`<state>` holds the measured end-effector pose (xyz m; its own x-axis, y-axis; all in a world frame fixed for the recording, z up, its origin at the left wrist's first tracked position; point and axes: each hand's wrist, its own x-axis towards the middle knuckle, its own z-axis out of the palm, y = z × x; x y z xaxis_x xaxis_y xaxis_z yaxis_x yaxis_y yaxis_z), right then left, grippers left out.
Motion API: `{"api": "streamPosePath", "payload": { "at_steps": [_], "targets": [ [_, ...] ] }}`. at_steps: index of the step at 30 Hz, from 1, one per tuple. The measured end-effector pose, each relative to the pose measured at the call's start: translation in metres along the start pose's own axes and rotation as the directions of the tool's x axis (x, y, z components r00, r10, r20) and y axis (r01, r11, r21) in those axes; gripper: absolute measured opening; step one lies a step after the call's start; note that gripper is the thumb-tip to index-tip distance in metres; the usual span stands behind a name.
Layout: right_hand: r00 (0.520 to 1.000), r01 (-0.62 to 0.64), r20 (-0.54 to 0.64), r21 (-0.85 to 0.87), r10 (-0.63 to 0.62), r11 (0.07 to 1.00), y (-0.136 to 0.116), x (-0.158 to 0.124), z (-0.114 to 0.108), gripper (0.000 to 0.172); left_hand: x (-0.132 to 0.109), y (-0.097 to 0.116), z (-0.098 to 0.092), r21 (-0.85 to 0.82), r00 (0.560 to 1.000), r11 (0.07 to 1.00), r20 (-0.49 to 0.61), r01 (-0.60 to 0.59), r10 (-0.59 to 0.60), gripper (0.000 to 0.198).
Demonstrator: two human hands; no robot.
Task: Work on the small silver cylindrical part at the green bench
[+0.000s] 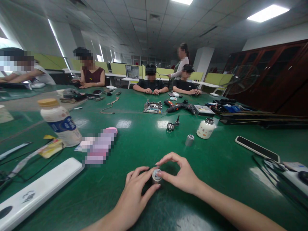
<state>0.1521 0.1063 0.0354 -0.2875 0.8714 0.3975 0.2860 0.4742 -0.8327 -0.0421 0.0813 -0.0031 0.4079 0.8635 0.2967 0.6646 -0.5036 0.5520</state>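
A small silver metal cylinder with a pale round top stands on the green table, between my two hands. My left hand is closed around it, thumb on the near side and fingers along the left and far side. From the right, my right hand arches over it, with the thumb on its top and the index fingertip at its far edge. A similar grey cylinder stands farther off. Behind that are a metal lid with a ring and a small dark stemmed part.
A cream flask stands to the right, near a phone-like slab and cables. Power drills and a circuit board lie beyond. At left are a plastic bottle and a white power strip. Several people sit across.
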Motion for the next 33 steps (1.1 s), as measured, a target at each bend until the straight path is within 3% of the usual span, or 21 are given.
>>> {"api": "streamPosePath", "payload": {
  "at_steps": [4,10,16,20,22,25,28,33],
  "targets": [
    [0.999,0.005,0.054,-0.017,-0.004,1.0,0.0,-0.003,0.005,0.008,0.0,0.0,0.001,0.006,1.0,1.0,-0.008,0.0,0.0,0.039],
    [0.997,-0.05,-0.049,0.152,0.058,0.987,0.009,0.007,-0.005,0.015,0.0,0.0,0.0,0.022,1.0,1.0,-0.007,0.01,-0.009,0.039],
    [0.968,-0.102,0.232,0.021,0.094,0.995,0.051,0.013,-0.031,0.016,0.0,0.001,-0.001,0.012,0.999,0.999,0.02,0.044,-0.045,0.041],
    [0.96,-0.01,0.279,-0.082,0.033,0.997,0.061,0.01,-0.035,0.011,0.001,0.001,-0.001,-0.005,0.997,0.998,0.047,0.057,-0.056,0.041],
    [0.966,-0.031,0.254,-0.049,0.043,0.998,0.059,0.01,-0.032,0.014,0.001,0.001,-0.001,-0.004,0.997,0.998,0.046,0.055,-0.055,0.041],
    [0.987,-0.122,0.121,0.112,0.109,0.986,0.046,0.01,-0.024,0.023,0.001,0.001,-0.001,0.006,0.999,0.999,0.027,0.043,-0.043,0.042],
    [0.995,-0.097,-0.004,0.219,0.1,0.971,0.026,0.009,-0.012,0.021,0.001,0.001,-0.001,0.022,1.0,0.999,0.011,0.024,-0.025,0.04],
    [0.997,-0.053,0.068,0.151,0.043,0.987,0.0,0.001,0.004,0.008,0.0,0.001,0.001,0.044,1.0,0.999,-0.01,-0.006,0.007,0.038]
  ]
}}
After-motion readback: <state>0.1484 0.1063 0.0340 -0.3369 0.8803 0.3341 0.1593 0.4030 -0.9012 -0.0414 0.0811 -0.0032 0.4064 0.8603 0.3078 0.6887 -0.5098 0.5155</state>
